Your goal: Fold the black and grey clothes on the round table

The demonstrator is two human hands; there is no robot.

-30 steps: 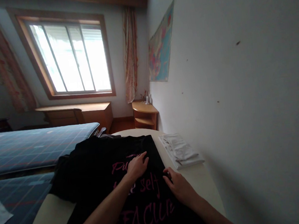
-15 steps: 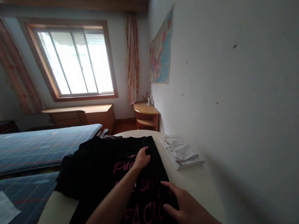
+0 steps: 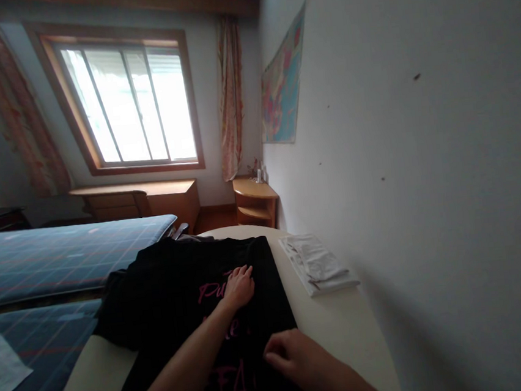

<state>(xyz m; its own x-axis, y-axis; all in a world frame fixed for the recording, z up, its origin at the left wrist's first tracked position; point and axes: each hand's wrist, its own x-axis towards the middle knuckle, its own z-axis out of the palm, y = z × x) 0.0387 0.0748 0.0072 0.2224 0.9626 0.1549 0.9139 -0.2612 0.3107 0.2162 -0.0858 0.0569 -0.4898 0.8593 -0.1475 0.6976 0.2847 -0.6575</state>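
Note:
A black T-shirt point(image 3: 160, 303) with pink lettering lies spread over a round cream table point(image 3: 342, 329). My left hand point(image 3: 240, 286) rests palm down on the shirt's upper printed part, fingers stretched out and slightly apart. Nearer to me, at the shirt's right side, is my right hand point(image 3: 292, 355) with its fingers curled and thumb drawn in, closed on the black cloth. A plain black strip of the shirt covers the right ends of the lettering. The fingertips of my right hand are partly hidden.
Folded white cloth point(image 3: 317, 264) lies at the table's right edge, close to the wall point(image 3: 430, 234). Left of the table are blue plaid mattresses point(image 3: 64, 257), with a white sheet point(image 3: 3, 368) on the lower one. A desk point(image 3: 173, 198) and corner shelf point(image 3: 255, 190) stand beyond.
My right hand has closed and moved slightly left, and black cloth now covers the right part of the lettering. My left hand has slid slightly left and toward me, lying flatter.

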